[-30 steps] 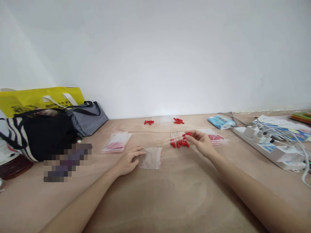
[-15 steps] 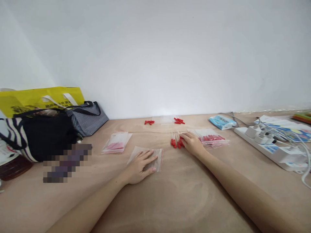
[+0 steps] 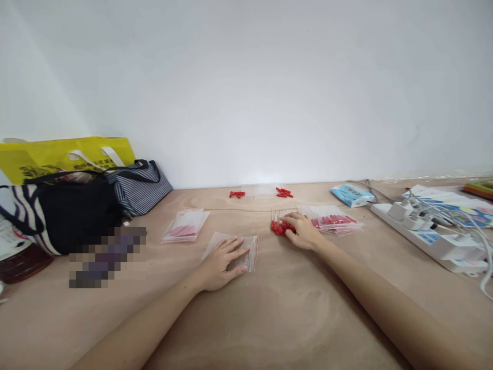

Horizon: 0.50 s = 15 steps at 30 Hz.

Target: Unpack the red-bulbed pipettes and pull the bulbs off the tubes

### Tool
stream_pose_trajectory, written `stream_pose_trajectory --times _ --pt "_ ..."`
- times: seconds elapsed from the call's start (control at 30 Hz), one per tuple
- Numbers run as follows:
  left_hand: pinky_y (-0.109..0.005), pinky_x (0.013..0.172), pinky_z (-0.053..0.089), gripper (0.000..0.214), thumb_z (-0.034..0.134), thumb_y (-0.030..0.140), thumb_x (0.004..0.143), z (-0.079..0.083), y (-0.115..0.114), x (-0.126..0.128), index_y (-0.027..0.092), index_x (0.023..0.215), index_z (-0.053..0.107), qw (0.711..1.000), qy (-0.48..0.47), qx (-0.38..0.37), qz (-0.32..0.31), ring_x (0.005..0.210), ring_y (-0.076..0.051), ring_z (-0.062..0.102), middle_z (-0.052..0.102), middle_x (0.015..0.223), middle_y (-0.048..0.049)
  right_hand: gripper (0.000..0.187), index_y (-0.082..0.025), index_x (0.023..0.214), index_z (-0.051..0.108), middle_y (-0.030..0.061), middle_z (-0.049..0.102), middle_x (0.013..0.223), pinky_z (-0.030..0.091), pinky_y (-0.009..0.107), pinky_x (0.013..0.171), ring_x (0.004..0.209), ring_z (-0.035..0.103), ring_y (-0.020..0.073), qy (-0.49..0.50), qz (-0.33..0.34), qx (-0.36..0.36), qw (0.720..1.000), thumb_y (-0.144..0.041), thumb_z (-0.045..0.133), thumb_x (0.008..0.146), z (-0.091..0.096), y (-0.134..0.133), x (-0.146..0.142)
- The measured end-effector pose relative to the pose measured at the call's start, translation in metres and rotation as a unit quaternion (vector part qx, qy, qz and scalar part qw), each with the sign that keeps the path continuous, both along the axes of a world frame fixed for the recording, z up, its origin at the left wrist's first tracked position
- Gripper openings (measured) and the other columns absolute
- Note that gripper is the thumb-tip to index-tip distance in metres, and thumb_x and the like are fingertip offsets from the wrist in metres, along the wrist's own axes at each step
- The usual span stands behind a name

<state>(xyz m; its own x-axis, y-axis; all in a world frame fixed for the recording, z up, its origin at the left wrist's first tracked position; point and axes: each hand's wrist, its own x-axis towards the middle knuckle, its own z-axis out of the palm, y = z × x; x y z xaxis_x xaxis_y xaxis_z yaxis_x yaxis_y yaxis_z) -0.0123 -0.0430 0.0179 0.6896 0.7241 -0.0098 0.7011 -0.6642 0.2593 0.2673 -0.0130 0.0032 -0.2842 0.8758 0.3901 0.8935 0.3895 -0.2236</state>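
Note:
My left hand [image 3: 223, 264] lies flat with fingers spread on a clear zip bag [image 3: 252, 252], pressing it to the table. The bag looks flat, and my hand covers much of it. To its right, my right hand [image 3: 302, 231] rests with curved fingers over a cluster of thin, pale sticks with red heads [image 3: 275, 226]. Thumb and fingers are apart, with red heads between and beneath them; some are hidden. Right beside that hand lies a pile of filled zip bags [image 3: 335, 218] showing red heads inside. A stack of zip bags with pink marks [image 3: 185, 226] lies farther left.
Against the wall lie two small groups of red-headed pieces [image 3: 236, 194] [image 3: 284, 192] and clear bags [image 3: 264, 191]. On the right are a blue tissue pack [image 3: 352, 195], a power strip [image 3: 427, 236] with cables and papers [image 3: 450, 200]. Bags [image 3: 77, 210] stand left.
My right hand has shifted slightly left and down, its thumb now showing beside the sticks. More red heads are visible at its fingertips. My left hand stays on the bag.

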Motion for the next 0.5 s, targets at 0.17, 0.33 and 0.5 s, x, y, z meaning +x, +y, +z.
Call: stream_pose_trajectory --times 0.17,0.33,0.5 --pt "-0.047 0.104 0.019 0.054 0.034 0.054 0.083 0.001 -0.002 -0.001 0.029 0.13 0.033 1.0 -0.004 -0.002 0.001 0.13 -0.025 0.02 0.024 0.141 -0.005 0.044 -0.024 0.118 0.049 0.0096 0.05 0.118 0.029 0.043 0.085 0.105 0.044 0.0251 -0.026 0.059 0.033 0.997 -0.039 0.048 0.077 -0.001 -0.002 -0.005" --pt "-0.046 0.104 0.019 0.053 0.034 0.054 0.083 -0.001 0.0 -0.001 0.03 0.13 0.033 1.0 -0.007 0.001 -0.002 0.13 -0.025 0.02 0.024 0.141 -0.0037 0.03 -0.025 0.107 0.056 0.0076 0.057 0.109 0.026 0.043 0.09 0.099 0.05 0.0203 -0.025 0.097 0.031 0.994 -0.037 0.045 0.082 -0.006 0.004 -0.006" --pt "-0.045 0.104 0.02 0.052 0.035 0.053 0.083 -0.002 0.0 -0.001 0.03 0.13 0.034 1.0 -0.011 0.003 -0.001 0.129 -0.025 0.02 0.025 0.141 -0.0039 0.028 -0.021 0.103 0.054 0.0075 0.059 0.104 0.025 0.046 0.092 0.094 0.053 0.0196 -0.001 0.087 0.036 0.996 -0.038 0.045 0.082 -0.01 0.005 -0.004"
